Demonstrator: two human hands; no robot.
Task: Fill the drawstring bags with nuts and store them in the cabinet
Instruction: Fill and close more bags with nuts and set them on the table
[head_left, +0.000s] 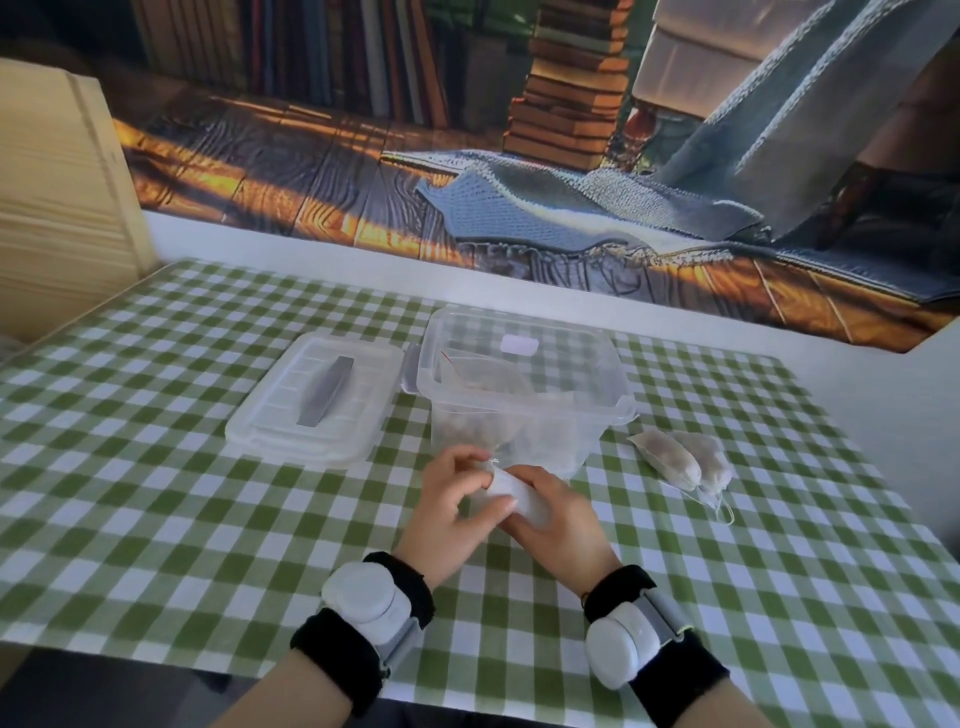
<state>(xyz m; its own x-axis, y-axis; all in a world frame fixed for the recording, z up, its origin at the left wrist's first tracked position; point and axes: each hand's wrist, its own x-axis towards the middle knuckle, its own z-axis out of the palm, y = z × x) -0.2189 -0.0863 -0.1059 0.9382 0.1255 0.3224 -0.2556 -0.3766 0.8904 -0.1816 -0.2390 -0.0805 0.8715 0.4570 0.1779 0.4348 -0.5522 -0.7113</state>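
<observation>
Gripping a bag (514, 493) with left hand (452, 501) and right hand (563, 527) just before the tub (524, 415), likely cinching it. Leaving two filled bags (680, 462) toward the table's (156, 493) right edge; not yet storing any in the cabinet (57, 208).

Two hands meet in one grip: the left hand (447, 512) and the right hand (561, 525) hold a single drawstring bag (511, 493) between them. Off to the right of the grip lie two filled bags (667, 460), touching side by side, so three bags are out in the open. Just beyond the grip stands one clear box (618, 410). The nuts (467, 431) in it are a heap I cannot count, and I cannot tell how many bags lie inside. Beyond the grip to the left sits one lid (270, 410) with one grey handle (327, 389). Far off left there is one wooden cabinet (57, 208). There are two wrist units (363, 597), one per arm, and one checked tablecloth (156, 493).
</observation>
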